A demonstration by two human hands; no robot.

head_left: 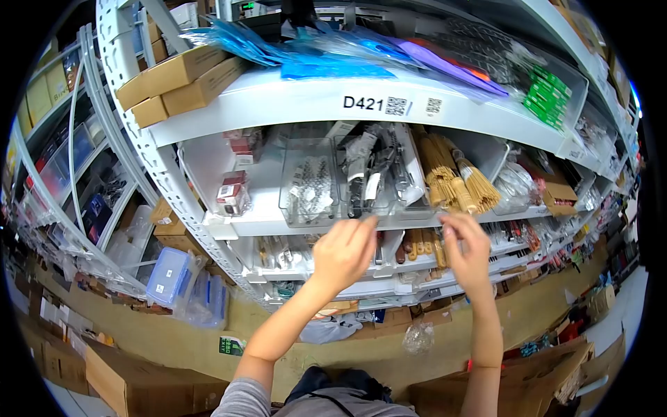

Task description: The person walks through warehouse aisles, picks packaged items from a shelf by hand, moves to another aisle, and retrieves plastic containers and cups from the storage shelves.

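My left hand is in front of the shelf, below a clear bin of black packaged items. Its fingers are bent and pressed together; what they hold, if anything, does not show. To the right, my right hand is raised with curled fingers, the tips of finger and thumb close together. I cannot make out anything between them. Just above it lie bamboo whisk-like bundles. Left of the black items, a clear bin holds small clear-wrapped pieces. The hands are apart from each other.
The shelf edge carries a D421 label. Blue plastic packets and cardboard boxes sit on top. Small red boxes stand at left. Lower shelves hold more goods. Blue-lidded plastic boxes and open cartons are on the floor.
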